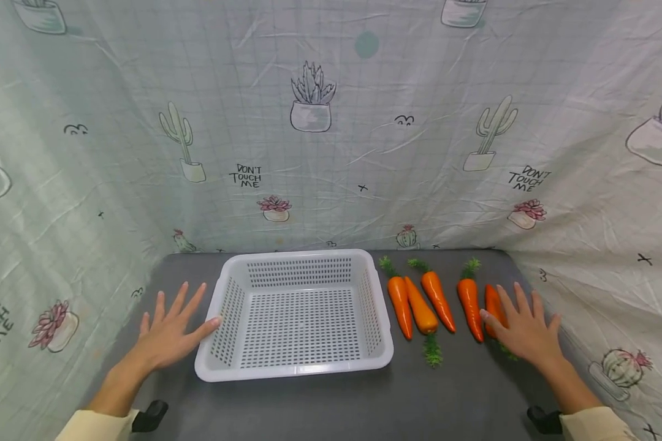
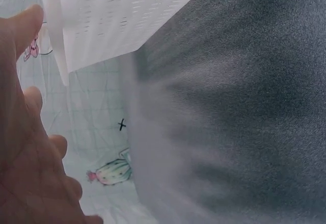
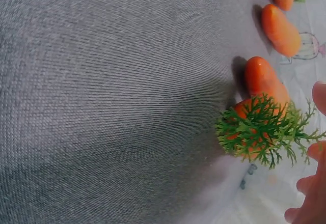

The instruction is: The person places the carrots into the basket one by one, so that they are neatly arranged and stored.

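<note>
A white plastic basket (image 1: 295, 370) with slotted walls stands on the grey table, left of the middle. My left hand (image 1: 168, 337) is spread at its left side, the thumb by the rim. In the left wrist view the basket's outer wall (image 2: 112, 20) shows beyond the thumb. Several orange carrots with green tops lie right of the basket, among them one carrot (image 1: 399, 306) nearest it. My right hand (image 1: 526, 334), fingers spread, hovers over the rightmost carrot (image 1: 493, 306) and partly hides it. That carrot's leafy top (image 3: 262, 130) appears close in the right wrist view.
Between the basket and the right hand lie a carrot pointing the other way (image 1: 421, 309), another carrot (image 1: 438, 300) and one more carrot (image 1: 469, 306). A patterned curtain (image 1: 331, 184) encloses the grey table (image 1: 331, 407) at the back and both sides.
</note>
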`<state>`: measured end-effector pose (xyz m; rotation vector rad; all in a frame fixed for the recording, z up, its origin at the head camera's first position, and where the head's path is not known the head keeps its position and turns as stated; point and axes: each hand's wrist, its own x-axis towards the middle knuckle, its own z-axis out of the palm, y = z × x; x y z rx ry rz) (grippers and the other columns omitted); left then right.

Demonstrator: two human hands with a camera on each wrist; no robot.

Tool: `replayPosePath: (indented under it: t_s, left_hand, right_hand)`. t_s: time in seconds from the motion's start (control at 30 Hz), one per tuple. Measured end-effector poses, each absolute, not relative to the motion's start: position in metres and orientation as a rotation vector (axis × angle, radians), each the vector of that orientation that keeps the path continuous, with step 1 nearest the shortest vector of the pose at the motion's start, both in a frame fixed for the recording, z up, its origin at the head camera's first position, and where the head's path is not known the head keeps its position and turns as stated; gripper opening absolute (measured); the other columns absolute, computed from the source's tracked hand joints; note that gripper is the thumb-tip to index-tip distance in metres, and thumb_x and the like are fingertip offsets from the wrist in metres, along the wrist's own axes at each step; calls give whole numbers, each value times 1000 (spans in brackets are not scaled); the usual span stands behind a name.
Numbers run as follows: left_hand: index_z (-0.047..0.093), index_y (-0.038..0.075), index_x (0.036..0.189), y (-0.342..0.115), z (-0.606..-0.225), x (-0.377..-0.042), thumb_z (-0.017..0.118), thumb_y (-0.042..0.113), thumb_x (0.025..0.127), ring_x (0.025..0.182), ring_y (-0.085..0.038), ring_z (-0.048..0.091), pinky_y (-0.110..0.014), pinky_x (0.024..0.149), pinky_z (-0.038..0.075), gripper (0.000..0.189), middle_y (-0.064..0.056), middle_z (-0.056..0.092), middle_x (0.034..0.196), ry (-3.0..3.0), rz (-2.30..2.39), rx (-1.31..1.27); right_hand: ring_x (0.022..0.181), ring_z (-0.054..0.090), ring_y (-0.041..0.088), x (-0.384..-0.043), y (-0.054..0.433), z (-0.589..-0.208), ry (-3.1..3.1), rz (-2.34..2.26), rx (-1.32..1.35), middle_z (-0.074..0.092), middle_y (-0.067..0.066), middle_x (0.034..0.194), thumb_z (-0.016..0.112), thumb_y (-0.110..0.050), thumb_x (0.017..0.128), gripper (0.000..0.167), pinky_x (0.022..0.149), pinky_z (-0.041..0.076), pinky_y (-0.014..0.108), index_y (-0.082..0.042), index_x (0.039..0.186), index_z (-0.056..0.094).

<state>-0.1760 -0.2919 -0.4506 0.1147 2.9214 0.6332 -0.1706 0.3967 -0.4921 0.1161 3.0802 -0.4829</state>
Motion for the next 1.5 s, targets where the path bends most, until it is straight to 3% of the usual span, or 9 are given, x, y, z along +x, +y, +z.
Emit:
replayPosePath:
  t_s: [0.27, 0.47, 0.67, 0.87, 1.1, 1.3, 1.37, 1.5]
  left_hand:
    - [-1, 20, 169, -298, -453, -178, 51, 62, 102, 147, -69, -21, -88, 104, -2, 95, -31, -9, 172, 2837, 822, 137]
    - [-8, 16, 168, -300, -458, -179, 55, 52, 104, 148, -63, -30, -89, 104, -6, 98, -31, -17, 170, 2719, 1011, 123]
    - [-18, 20, 166, -298, -464, -176, 57, 48, 104, 150, -61, -27, -88, 105, -7, 101, -25, -23, 171, 2608, 1129, 103]
    - [-24, 30, 163, -296, -468, -177, 55, 47, 106, 154, -58, -19, -85, 110, 1, 99, -19, -24, 172, 2510, 1211, 77]
    - [-25, 25, 163, -292, -472, -176, 56, 39, 107, 158, -54, -12, -79, 117, 5, 99, -26, -15, 173, 2420, 1356, 59]
    - [-24, 29, 163, -287, -476, -176, 56, 36, 108, 161, -46, -7, -71, 123, 4, 97, -23, -9, 174, 2295, 1501, 21]
    - [-24, 30, 163, -286, -477, -176, 55, 37, 109, 162, -45, 0, -67, 124, 11, 96, -22, -7, 174, 2263, 1531, 0]
    - [-18, 30, 166, -283, -479, -175, 53, 34, 110, 155, -44, 32, -53, 114, 42, 91, -25, 2, 174, 2180, 1625, -22]
  right_hand:
    - [151, -1, 66, -172, 394, -495, 3060, -520, 113, 0, 34, 170, 38, -67, 105, 90, 101, 1, 91, -7, 167, 13]
    - [150, 4, 66, -177, 394, -500, 3039, -562, 112, 4, 36, 169, 38, -66, 106, 90, 102, 5, 90, -3, 166, 14]
    - [147, 10, 68, -181, 394, -503, 3012, -558, 105, 12, 39, 166, 38, -64, 107, 92, 104, 12, 89, 6, 162, 18]
    - [144, 11, 72, -183, 395, -509, 2986, -630, 111, 10, 45, 163, 41, -59, 108, 93, 107, 15, 86, 13, 160, 16]
    - [145, 17, 69, -184, 400, -513, 2975, -802, 76, 14, 49, 159, 46, -48, 109, 87, 111, 21, 79, 19, 157, 16]
    - [142, 23, 69, -183, 404, -514, 2934, -858, 119, 17, 50, 158, 46, -46, 110, 87, 110, 26, 77, 20, 157, 13]
    - [141, 24, 68, -182, 403, -515, 2915, -855, 159, 17, 48, 159, 46, -48, 109, 89, 110, 27, 77, 19, 158, 12]
    - [141, 26, 67, -181, 401, -515, 2905, -849, 230, 17, 47, 160, 48, -51, 108, 92, 110, 29, 75, 17, 159, 12]
